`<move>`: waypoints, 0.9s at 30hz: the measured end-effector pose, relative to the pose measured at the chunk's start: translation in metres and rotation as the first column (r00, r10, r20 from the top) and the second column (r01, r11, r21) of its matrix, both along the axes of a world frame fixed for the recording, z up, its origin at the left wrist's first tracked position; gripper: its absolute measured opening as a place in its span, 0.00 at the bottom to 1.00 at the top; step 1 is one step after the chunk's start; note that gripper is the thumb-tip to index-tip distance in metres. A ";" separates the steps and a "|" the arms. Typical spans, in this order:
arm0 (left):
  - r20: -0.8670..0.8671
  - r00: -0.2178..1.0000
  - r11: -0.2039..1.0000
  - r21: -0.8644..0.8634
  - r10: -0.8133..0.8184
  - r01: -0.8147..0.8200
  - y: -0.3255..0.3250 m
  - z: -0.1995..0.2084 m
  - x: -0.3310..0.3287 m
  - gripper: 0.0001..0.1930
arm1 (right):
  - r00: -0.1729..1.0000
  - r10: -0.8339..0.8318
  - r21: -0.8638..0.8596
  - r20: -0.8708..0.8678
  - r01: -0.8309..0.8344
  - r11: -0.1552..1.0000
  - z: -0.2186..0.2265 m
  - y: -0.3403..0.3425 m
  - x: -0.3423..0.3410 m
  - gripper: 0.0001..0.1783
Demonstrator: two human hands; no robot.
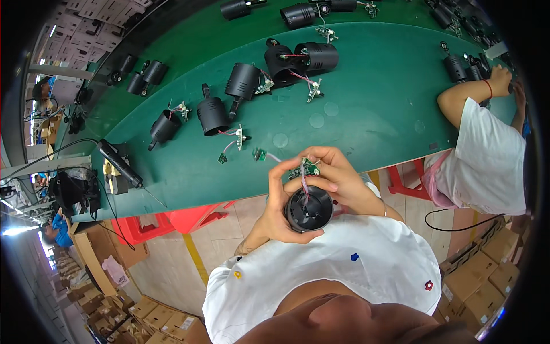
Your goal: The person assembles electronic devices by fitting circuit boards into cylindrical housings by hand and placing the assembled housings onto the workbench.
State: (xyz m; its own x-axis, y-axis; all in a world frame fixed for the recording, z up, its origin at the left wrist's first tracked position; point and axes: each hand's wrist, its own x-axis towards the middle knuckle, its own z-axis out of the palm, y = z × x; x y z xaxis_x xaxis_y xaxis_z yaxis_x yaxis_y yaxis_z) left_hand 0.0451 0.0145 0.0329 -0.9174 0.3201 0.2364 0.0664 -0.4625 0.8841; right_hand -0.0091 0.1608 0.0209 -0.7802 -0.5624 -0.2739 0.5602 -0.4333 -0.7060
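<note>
Landmark = black cup (309, 211) in the person's grip: off the tabletop (372, 114), just on the person's side of its near edge, in front of the chest, open end facing up at the camera.

Left hand (279, 209) clamped round the cup's left side, thumb along its near rim. Right hand (339, 179) just beyond and right of the cup, fingers closed on a green circuit board (309, 167) over the cup's far rim. Hands close together. Can't tell if the left index finger touches the board too.

Pinkish wires (305, 188) run from inside the cup up to the board. Small green board (259, 154) beyond and left of the cup, on a pale wire leading to the hands; can't tell if it touches the tabletop.

Well beyond the cup, to its left: more black cups, nearest one (213, 116) with a wired board (239, 137) beside it. Far left of the cup: corded black tool (118, 163), thin shaft pointing back toward the cup's side.

Left of the cup, below tabletop level: red stool (195, 218). Well right of the cup and beyond it: co-worker's hand (500, 80) near other black parts, white sleeve (478, 129) behind it.
</note>
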 end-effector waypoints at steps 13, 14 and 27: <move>-0.108 0.980 0.896 -0.397 0.169 -0.199 -0.008 -0.005 -0.006 0.44 | 0.861 -0.302 -0.115 -0.408 0.280 0.953 0.011 0.011 -0.015 0.12; -0.120 0.971 0.882 -0.406 0.208 -0.239 -0.008 -0.003 -0.007 0.43 | 0.809 -0.292 -0.101 -0.511 0.281 0.954 0.015 0.012 -0.018 0.12; -0.221 0.873 0.745 -0.456 0.434 -0.486 0.010 0.003 -0.016 0.42 | 0.351 0.020 0.137 -0.936 0.311 0.940 0.041 0.017 -0.025 0.10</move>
